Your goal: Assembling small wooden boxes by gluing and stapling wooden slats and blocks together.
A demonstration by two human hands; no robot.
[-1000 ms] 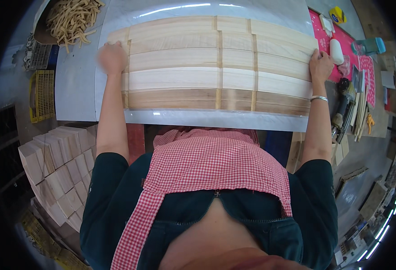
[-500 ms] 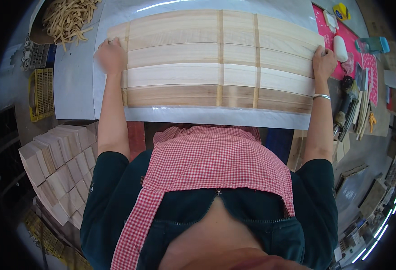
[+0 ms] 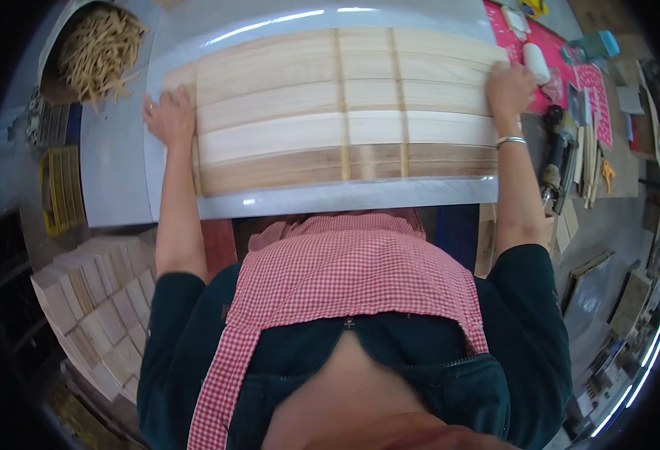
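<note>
A panel of several pale wooden boards (image 3: 270,97) lies flat on the table, its long side toward me. Narrow tan bands run across it near the left end and around the middle. The nearest board is browner than the others. My left hand (image 3: 171,116) is at the panel's left end, fingers apart and partly bent, touching or very near the edge. At the opposite end, my right hand (image 3: 511,88), a bracelet on its wrist, rests against the panel's edge. Its fingers are smeared by motion, so their grip is unclear.
A bin of tan strips (image 3: 101,52) stands at the far left, above a yellow crate (image 3: 61,191). Stacked wooden blocks (image 3: 97,300) are at lower left. Right of the panel are a pink cloth (image 3: 562,71), a white bottle (image 3: 536,64), a dark power tool (image 3: 555,154) and thin wooden strips.
The whole view has shifted, while the panel keeps about the same place on the table. My left fingers have spread from a tighter curl. My right hand has shifted slightly at its end.
</note>
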